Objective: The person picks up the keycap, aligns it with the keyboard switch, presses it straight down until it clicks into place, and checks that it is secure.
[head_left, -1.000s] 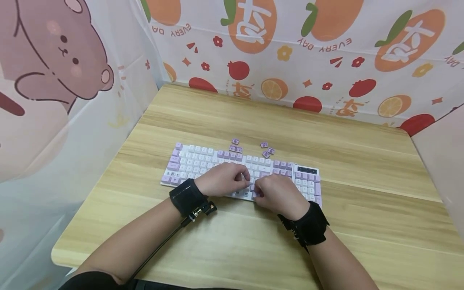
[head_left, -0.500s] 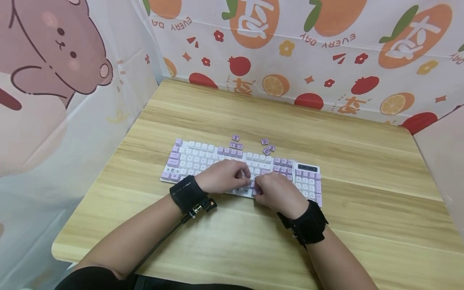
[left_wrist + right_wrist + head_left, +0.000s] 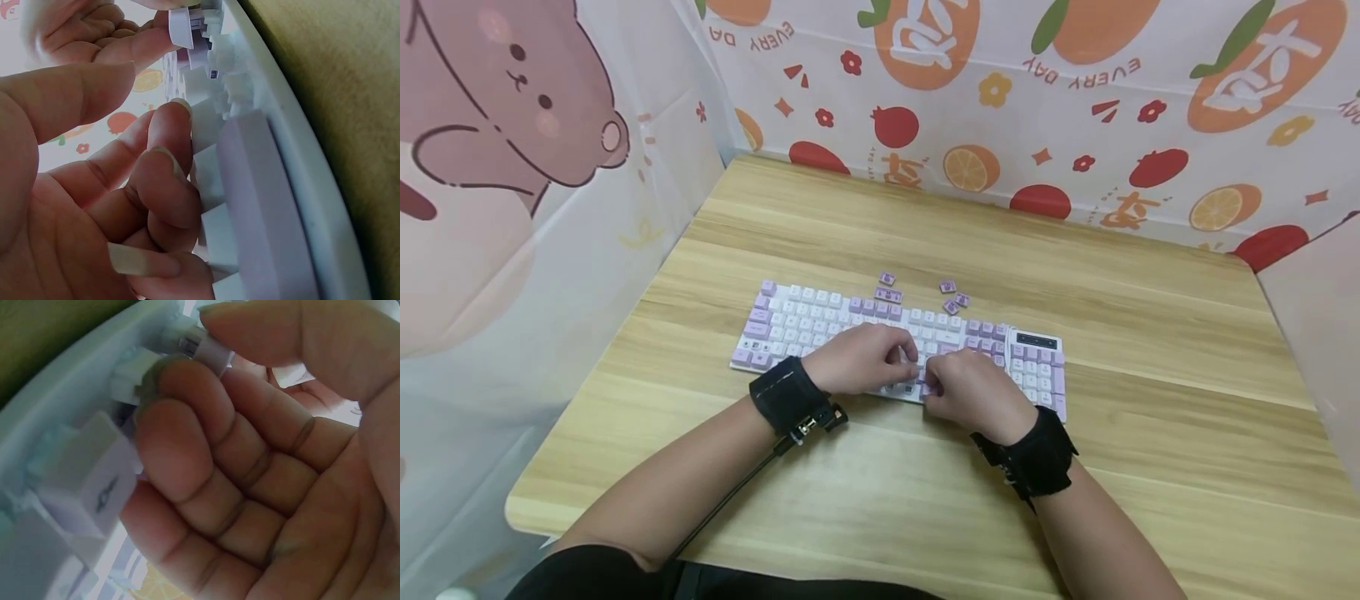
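Note:
A white and lilac keyboard (image 3: 797, 329) lies across the table. My left hand (image 3: 865, 358) is over its middle; in the left wrist view its loosely bent fingers (image 3: 169, 181) rest against white keys beside the long lilac space bar (image 3: 269, 206), with the thumb apart and nothing held. Just right of it, my right hand (image 3: 977, 392) is at the keyboard's front edge. Its thumb and index finger pinch a lilac keycap (image 3: 214, 356) close over the bare switches, its other fingers curled in. In the head view the hand hides that keycap.
Behind the keyboard lie loose purple keycaps, a wide one (image 3: 887, 295) with a small one (image 3: 887, 278), and several more (image 3: 962, 299) to the right. A black band sits on each wrist, a cable (image 3: 730, 500) running along the left forearm. Printed curtains (image 3: 820, 83) border the table.
The head view has tilted slightly, so the table and keyboard appear a little higher. Both hands keep their places on the keyboard.

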Tool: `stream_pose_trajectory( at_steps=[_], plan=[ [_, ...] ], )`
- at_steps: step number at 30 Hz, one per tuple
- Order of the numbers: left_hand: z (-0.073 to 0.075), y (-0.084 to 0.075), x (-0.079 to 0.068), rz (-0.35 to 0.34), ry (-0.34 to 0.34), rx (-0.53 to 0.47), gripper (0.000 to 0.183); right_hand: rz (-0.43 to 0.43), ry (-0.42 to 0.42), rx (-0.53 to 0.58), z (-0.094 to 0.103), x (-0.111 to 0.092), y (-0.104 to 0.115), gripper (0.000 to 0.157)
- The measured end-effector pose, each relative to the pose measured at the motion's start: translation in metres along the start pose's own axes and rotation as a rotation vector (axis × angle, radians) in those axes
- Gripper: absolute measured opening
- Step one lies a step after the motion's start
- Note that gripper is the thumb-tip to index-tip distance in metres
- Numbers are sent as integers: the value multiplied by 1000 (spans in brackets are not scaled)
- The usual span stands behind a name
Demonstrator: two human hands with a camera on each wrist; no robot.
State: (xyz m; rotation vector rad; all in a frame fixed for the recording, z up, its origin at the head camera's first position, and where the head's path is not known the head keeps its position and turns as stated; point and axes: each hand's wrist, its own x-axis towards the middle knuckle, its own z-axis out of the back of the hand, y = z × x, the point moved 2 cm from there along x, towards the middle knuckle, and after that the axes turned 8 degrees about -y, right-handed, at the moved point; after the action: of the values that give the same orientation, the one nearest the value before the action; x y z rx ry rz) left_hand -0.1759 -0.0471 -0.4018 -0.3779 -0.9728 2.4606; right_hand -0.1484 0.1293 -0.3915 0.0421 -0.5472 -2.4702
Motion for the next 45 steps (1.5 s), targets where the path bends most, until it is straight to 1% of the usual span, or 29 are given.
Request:
stream_pose_trajectory(
  at_steps=[8, 12, 15, 21, 26, 33, 38, 45],
  plan=[
    [-1, 0, 1, 3, 0, 10, 19, -29, 36, 10, 3, 0, -4, 7],
    [0, 0, 1, 0, 0, 13, 18, -58, 35, -10, 7, 1, -7, 8],
    [1, 1, 2, -2, -3, 21, 19, -73, 35, 4, 9, 1, -8, 8],
    [1, 1, 2, 3, 2, 25, 19, -37, 43, 45, 3, 3, -6, 7],
    [1, 0, 1, 5, 4, 26, 20, -18, 16, 36, -1, 3, -4, 7],
    [2, -1, 1, -8, -4, 22, 20, -17, 1, 14, -3, 3, -1, 7],
    [1, 0, 1, -9, -7, 19, 18, 0, -13, -10, -4, 3, 0, 8],
    [0, 1, 2, -3, -12, 26, 16, -6, 21, -8, -4, 4, -2, 6]
  ],
)
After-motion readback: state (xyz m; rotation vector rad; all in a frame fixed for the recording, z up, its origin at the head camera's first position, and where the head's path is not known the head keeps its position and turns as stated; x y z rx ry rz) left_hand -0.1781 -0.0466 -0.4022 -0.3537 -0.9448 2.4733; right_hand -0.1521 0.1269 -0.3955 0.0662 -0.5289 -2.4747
